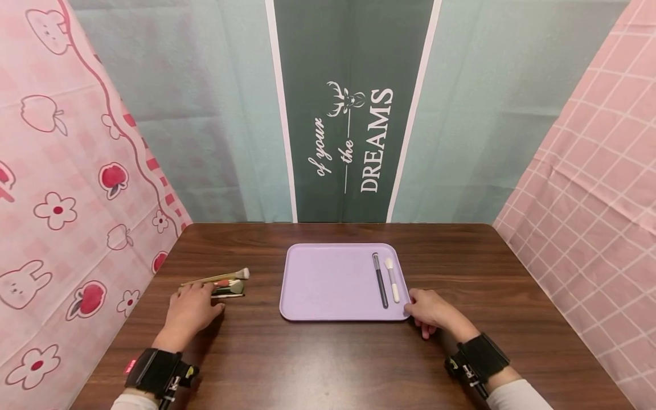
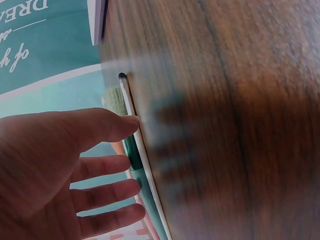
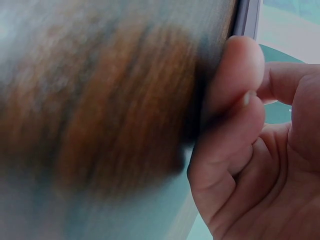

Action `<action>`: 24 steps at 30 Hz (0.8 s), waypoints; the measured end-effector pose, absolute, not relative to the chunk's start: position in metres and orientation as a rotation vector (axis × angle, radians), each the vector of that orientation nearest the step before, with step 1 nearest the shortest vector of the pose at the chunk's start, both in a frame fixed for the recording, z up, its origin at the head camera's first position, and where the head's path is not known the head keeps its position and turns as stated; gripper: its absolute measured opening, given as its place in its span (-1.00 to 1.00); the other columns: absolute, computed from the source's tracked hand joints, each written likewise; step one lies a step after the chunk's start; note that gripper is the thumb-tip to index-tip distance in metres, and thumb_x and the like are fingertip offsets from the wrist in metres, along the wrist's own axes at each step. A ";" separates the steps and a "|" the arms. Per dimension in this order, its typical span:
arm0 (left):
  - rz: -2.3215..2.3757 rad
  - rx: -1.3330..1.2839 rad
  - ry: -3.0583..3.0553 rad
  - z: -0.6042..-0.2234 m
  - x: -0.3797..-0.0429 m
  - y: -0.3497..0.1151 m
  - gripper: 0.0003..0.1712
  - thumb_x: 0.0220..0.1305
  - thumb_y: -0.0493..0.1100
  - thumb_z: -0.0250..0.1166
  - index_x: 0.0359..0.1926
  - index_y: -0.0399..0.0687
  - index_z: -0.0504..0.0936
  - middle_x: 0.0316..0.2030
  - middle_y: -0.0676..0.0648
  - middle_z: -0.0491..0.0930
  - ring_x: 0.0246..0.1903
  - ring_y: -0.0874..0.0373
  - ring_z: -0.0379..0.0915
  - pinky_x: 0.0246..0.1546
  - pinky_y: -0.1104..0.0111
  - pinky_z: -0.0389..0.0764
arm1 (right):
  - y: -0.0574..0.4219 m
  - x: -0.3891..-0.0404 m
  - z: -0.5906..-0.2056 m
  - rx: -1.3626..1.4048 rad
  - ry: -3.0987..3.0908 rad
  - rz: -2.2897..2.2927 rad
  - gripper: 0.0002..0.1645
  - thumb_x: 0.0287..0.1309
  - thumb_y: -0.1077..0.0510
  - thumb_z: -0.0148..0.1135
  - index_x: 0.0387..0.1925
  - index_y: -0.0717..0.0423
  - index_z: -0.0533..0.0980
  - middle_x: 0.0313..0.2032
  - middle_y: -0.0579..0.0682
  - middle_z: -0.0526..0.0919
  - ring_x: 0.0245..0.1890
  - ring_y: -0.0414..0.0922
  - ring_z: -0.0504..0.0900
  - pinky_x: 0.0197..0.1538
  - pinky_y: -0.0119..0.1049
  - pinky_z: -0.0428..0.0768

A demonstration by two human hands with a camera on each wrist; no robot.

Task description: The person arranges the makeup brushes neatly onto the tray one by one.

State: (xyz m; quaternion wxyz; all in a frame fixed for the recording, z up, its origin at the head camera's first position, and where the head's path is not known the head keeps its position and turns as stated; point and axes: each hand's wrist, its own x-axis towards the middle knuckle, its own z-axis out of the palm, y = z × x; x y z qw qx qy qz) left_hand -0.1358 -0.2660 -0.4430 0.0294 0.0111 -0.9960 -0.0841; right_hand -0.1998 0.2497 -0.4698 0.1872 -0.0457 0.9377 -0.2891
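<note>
My left hand [image 1: 189, 310] is over a small group of makeup brushes at the left, fingers extended and thumb beside a thin white-handled brush [image 2: 142, 150]. Among them lie a gold-handled brush [image 1: 220, 277] with pale bristles and a green brush [image 2: 145, 187]; the hand hides their other ends. On the right, my right hand [image 1: 430, 310] pinches the near right rim of a lilac tray [image 1: 328, 285], its other fingers curled below. Inside the tray, along its right side, lie a black-handled brush [image 1: 381, 285] and a white brush [image 1: 393, 282].
Everything rests on a dark wooden table [image 1: 328, 364]. A green curtain [image 1: 230, 114] with printed lettering hangs behind its far edge. Pink patterned cloths hang along the left [image 1: 77, 199] and right [image 1: 599, 188] sides.
</note>
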 end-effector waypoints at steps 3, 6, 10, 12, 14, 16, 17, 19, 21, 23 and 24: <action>-0.260 0.044 -3.082 -0.443 -0.137 -0.266 -0.43 0.17 -0.04 0.43 0.08 -0.37 0.58 0.05 -0.49 0.51 0.08 -0.55 0.36 0.05 -0.39 0.31 | 0.250 -0.200 -0.470 -0.125 2.640 -0.813 -0.88 0.15 0.24 0.13 -0.44 0.14 0.36 -0.65 0.08 0.53 -0.85 -0.15 0.55 -0.73 -0.30 0.49; -0.262 0.050 -3.089 -0.444 -0.137 -0.266 -0.47 0.16 -0.03 0.44 0.04 -0.31 0.61 -0.02 -0.45 0.54 0.02 -0.54 0.40 0.02 -0.38 0.32 | 0.250 -0.199 -0.469 -0.131 2.637 -0.817 -0.88 0.15 0.24 0.13 -0.44 0.14 0.37 -0.65 0.08 0.53 -0.85 -0.15 0.55 -0.73 -0.30 0.49; -0.259 0.042 -3.089 -0.447 -0.138 -0.267 -0.54 0.16 -0.04 0.44 -0.01 -0.24 0.63 -0.11 -0.38 0.56 -0.02 -0.52 0.42 -0.02 -0.38 0.32 | 0.250 -0.198 -0.468 -0.141 2.635 -0.823 -0.89 0.16 0.24 0.13 -0.44 0.14 0.37 -0.65 0.08 0.52 -0.85 -0.15 0.55 -0.73 -0.30 0.49; -0.253 0.035 -3.088 -0.448 -0.138 -0.268 -0.55 0.16 -0.05 0.43 -0.01 -0.23 0.63 -0.12 -0.38 0.56 -0.02 -0.52 0.42 -0.02 -0.38 0.32 | 0.250 -0.198 -0.468 -0.134 2.632 -0.826 -0.89 0.16 0.25 0.13 -0.43 0.14 0.37 -0.65 0.08 0.52 -0.85 -0.14 0.55 -0.73 -0.30 0.49; -0.249 0.024 -3.082 -0.448 -0.138 -0.268 -0.58 0.16 -0.07 0.43 -0.02 -0.23 0.63 -0.12 -0.38 0.56 -0.01 -0.52 0.42 -0.01 -0.39 0.32 | 0.250 -0.198 -0.467 -0.132 2.628 -0.828 -0.89 0.16 0.24 0.13 -0.43 0.14 0.37 -0.65 0.09 0.52 -0.85 -0.14 0.55 -0.73 -0.30 0.49; -0.240 0.004 -3.065 -0.449 -0.138 -0.269 -0.61 0.16 -0.12 0.43 -0.03 -0.23 0.63 -0.12 -0.38 0.57 0.00 -0.51 0.44 -0.01 -0.40 0.33 | 0.250 -0.198 -0.467 -0.130 2.623 -0.831 -0.89 0.16 0.24 0.13 -0.42 0.14 0.37 -0.65 0.09 0.53 -0.85 -0.14 0.55 -0.73 -0.30 0.49; -0.230 -0.007 -3.055 -0.449 -0.138 -0.269 -0.63 0.16 -0.14 0.43 -0.04 -0.22 0.63 -0.12 -0.37 0.58 -0.01 -0.50 0.45 -0.02 -0.39 0.33 | 0.250 -0.198 -0.466 -0.130 2.621 -0.833 -0.89 0.16 0.24 0.13 -0.42 0.14 0.37 -0.65 0.09 0.53 -0.85 -0.14 0.55 -0.73 -0.30 0.49; -0.211 -0.034 -3.027 -0.450 -0.138 -0.270 -0.70 0.15 -0.19 0.43 -0.09 -0.18 0.65 -0.16 -0.35 0.59 -0.05 -0.47 0.49 -0.04 -0.38 0.36 | 0.250 -0.198 -0.466 -0.133 2.619 -0.837 -0.89 0.17 0.25 0.13 -0.42 0.14 0.37 -0.65 0.09 0.53 -0.85 -0.14 0.55 -0.73 -0.30 0.49; -0.190 -0.059 -3.004 -0.450 -0.138 -0.270 -0.76 0.16 -0.23 0.42 -0.13 -0.14 0.65 -0.18 -0.33 0.60 -0.09 -0.44 0.51 -0.08 -0.37 0.39 | 0.250 -0.198 -0.466 -0.132 2.619 -0.838 -0.89 0.17 0.25 0.13 -0.42 0.14 0.37 -0.65 0.09 0.53 -0.85 -0.14 0.55 -0.73 -0.30 0.49; -0.173 -0.077 -2.997 -0.450 -0.138 -0.271 -0.79 0.17 -0.25 0.41 -0.15 -0.11 0.65 -0.18 -0.31 0.61 -0.11 -0.43 0.52 -0.10 -0.36 0.41 | 0.250 -0.197 -0.465 -0.132 2.620 -0.840 -0.89 0.17 0.25 0.13 -0.42 0.14 0.38 -0.65 0.09 0.53 -0.85 -0.14 0.55 -0.73 -0.30 0.49; -0.171 -0.084 -2.996 -0.451 -0.138 -0.271 -0.81 0.17 -0.25 0.41 -0.17 -0.10 0.66 -0.19 -0.31 0.61 -0.12 -0.43 0.52 -0.11 -0.35 0.42 | 0.250 -0.197 -0.465 -0.131 2.620 -0.840 -0.89 0.17 0.25 0.13 -0.42 0.14 0.38 -0.65 0.09 0.53 -0.85 -0.14 0.55 -0.73 -0.30 0.49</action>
